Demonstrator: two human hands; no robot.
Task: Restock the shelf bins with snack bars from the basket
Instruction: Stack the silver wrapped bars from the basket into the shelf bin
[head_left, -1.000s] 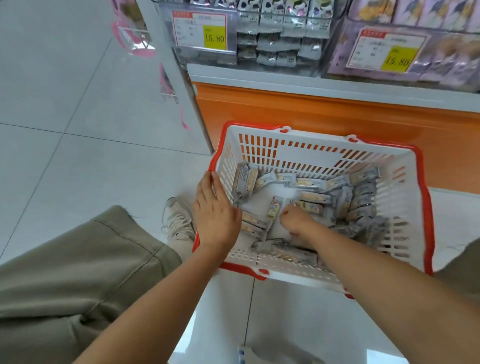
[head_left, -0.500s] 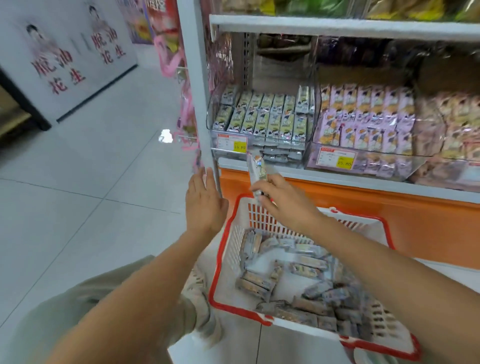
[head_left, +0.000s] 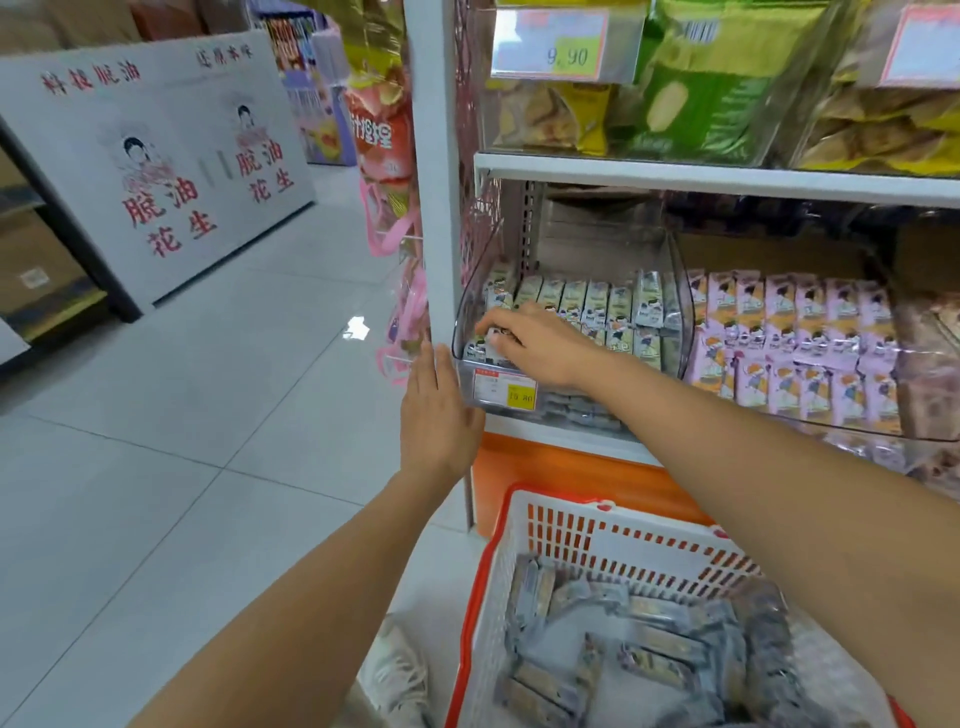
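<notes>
We record one snack bar (head_left: 492, 340) at the front left corner of the clear bin (head_left: 681, 312), just left of frame centre. The right hand (head_left: 540, 345) reaches over the bin's front wall, and its curled fingers (head_left: 501, 318) grasp that bar. The bar sits level with the front row of matching bars (head_left: 597, 304), which stand upright in the bin. Whether it already rests among them, we cannot tell.

The left hand (head_left: 439, 415) is just beside the bin's front left corner, with its fingers straight and together and holding nothing. We cannot tell whether it touches the bin.

A price label (head_left: 504, 388) is fixed to the bin's front wall, below the right hand.

At lower right, the white basket (head_left: 623, 545) with a red rim sits below the orange shelf base (head_left: 571, 478). Loose bars (head_left: 649, 642) lie flat and jumbled inside it.

A neighbouring bin to the right holds pink packets (head_left: 795, 343). On the shelf above, at upper right, there are green bags (head_left: 717, 93) and a tag reading 9.90 (head_left: 566, 52).

A white sign (head_left: 156, 171) with red characters stands at upper left on the tiled floor (head_left: 182, 441). A pale shoe (head_left: 400, 675) shows at the bottom edge.
</notes>
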